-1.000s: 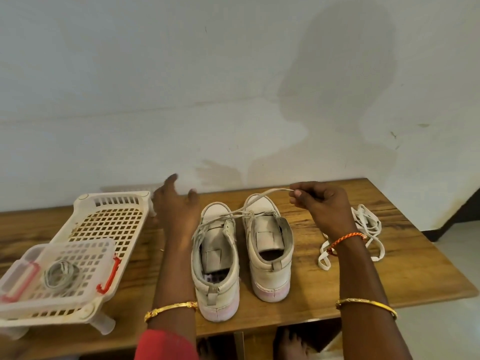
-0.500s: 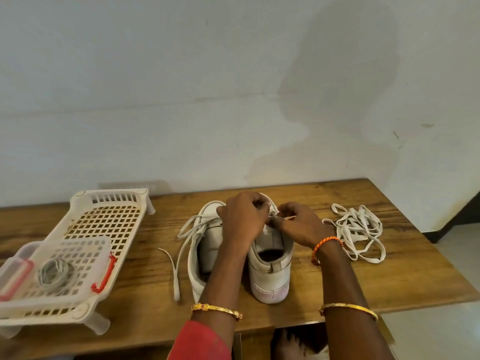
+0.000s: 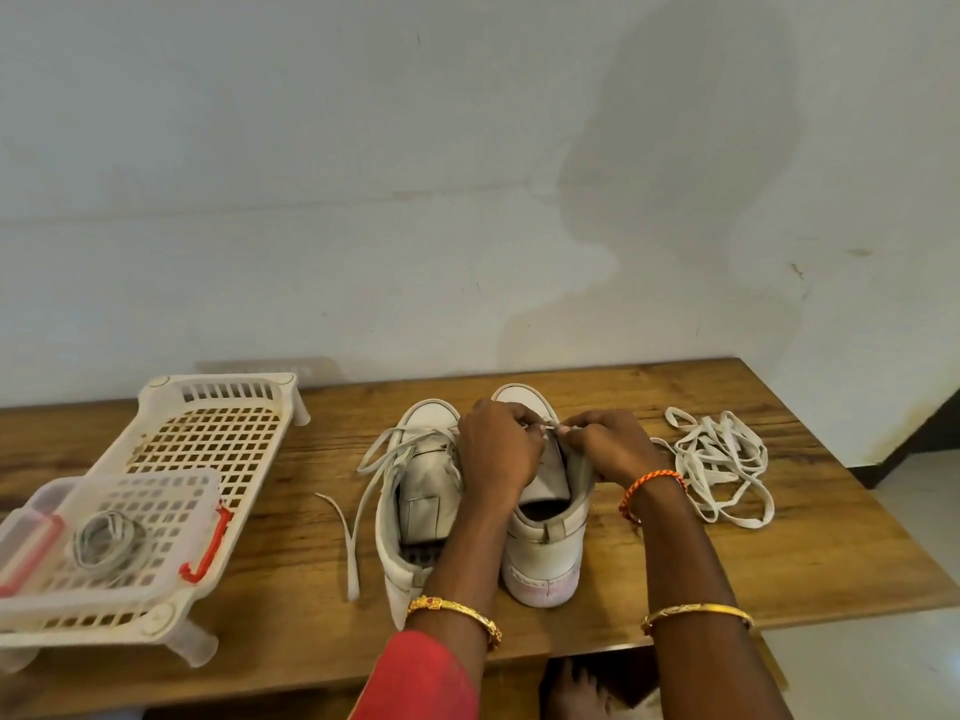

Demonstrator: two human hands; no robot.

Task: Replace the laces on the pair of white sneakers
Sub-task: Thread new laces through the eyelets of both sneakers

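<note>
Two white sneakers stand side by side on the wooden table (image 3: 779, 553), heels toward me. The left sneaker (image 3: 415, 517) has a loose lace (image 3: 363, 501) trailing off its left side onto the table. Over the right sneaker (image 3: 545, 553) both hands meet at the eyelets. My left hand (image 3: 498, 454) and my right hand (image 3: 605, 449) each pinch the lace there with curled fingers. The lacing under the hands is hidden. A pile of loose white laces (image 3: 722, 465) lies to the right of the shoes.
A cream plastic basket tray (image 3: 208, 433) stands at the left. A clear box with red clips (image 3: 104, 537) rests on its near end and holds a coiled lace. A white wall rises behind the table, whose right edge drops to the floor.
A second ago my right hand held a lace end out from the shoes and my left hand hovered open. Both hands then came together on the right sneaker, and the lace dropped left.
</note>
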